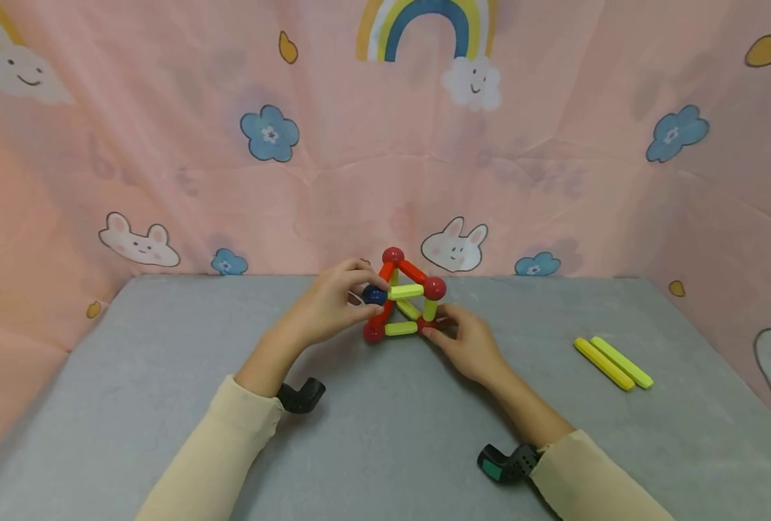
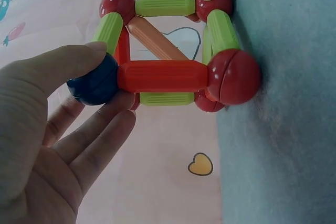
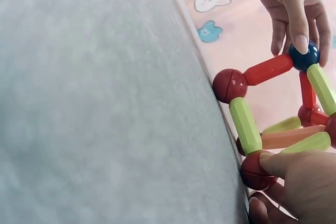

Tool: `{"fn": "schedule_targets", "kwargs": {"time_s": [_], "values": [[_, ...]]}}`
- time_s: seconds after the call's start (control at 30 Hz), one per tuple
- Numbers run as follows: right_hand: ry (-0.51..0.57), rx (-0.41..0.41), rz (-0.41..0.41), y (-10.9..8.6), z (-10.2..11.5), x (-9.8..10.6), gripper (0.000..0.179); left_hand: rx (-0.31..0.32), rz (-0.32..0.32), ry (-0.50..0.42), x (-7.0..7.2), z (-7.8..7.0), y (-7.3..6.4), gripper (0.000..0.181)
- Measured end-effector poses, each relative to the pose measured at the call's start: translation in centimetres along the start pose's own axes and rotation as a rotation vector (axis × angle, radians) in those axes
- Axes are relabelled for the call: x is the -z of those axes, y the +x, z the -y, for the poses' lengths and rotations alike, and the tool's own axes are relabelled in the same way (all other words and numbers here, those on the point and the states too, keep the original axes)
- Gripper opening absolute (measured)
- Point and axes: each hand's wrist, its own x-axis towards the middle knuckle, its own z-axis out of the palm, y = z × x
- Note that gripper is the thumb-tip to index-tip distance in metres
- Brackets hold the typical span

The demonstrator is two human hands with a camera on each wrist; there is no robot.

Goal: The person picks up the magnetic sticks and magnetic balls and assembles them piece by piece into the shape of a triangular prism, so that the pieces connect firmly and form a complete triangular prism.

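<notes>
A frame built of short rods and balls (image 1: 401,292) stands on the grey table, with red balls and one dark blue ball at its corners. Thumb and fingers of my left hand (image 1: 329,304) pinch the blue ball (image 2: 95,83) at an upper corner. Low on the right side, my right hand (image 1: 470,344) pinches a red ball (image 3: 255,170) close to the tabletop. A red rod (image 2: 163,76) runs from the blue ball down to another red ball (image 2: 234,77). Yellow-green rods (image 3: 245,125) form other edges, and an orange rod (image 2: 157,38) crosses diagonally.
Two longer rods, one yellow (image 1: 604,364) and one yellow-green (image 1: 622,362), lie side by side on the table (image 1: 385,449) to the right. A pink patterned cloth (image 1: 346,181) hangs behind and at both sides. Each wrist wears a black camera mount (image 1: 302,396).
</notes>
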Motion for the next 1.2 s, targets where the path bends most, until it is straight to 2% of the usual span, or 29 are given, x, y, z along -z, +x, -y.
{"fn": "schedule_targets", "kwargs": {"time_s": [0.23,0.37,0.47,0.57,0.7,0.9,1.07,1.2], "values": [[0.025,-0.021,0.006,0.3,-0.3,0.3,0.035,0.000,-0.007,0.003,0.0,-0.1,0.3,0.027],[0.039,-0.064,0.078,0.1,-0.4,1.4,0.045,0.029,0.007,0.010,0.0,-0.2,0.2,0.027],[-0.001,-0.074,0.141,-0.4,-0.6,3.3,0.048,0.042,0.012,-0.002,-0.1,-0.2,0.1,0.027],[-0.084,-0.055,0.155,-0.7,-0.8,5.9,0.044,0.044,-0.006,-0.016,0.1,-0.2,-0.1,0.028],[-0.170,-0.078,0.124,-1.4,-1.4,9.7,0.043,0.052,-0.015,-0.011,0.5,-0.1,-0.3,0.028],[-0.324,-0.116,0.091,-3.1,-2.9,14.4,0.047,0.049,0.011,-0.007,0.3,-0.2,-0.2,0.028],[-0.481,-0.207,0.125,-4.8,-4.4,17.4,0.050,0.028,0.016,0.005,0.1,-0.2,0.1,0.029],[-0.529,-0.278,0.183,-5.3,-5.7,18.6,0.050,0.044,0.024,-0.003,0.1,-0.3,0.1,0.029]]}}
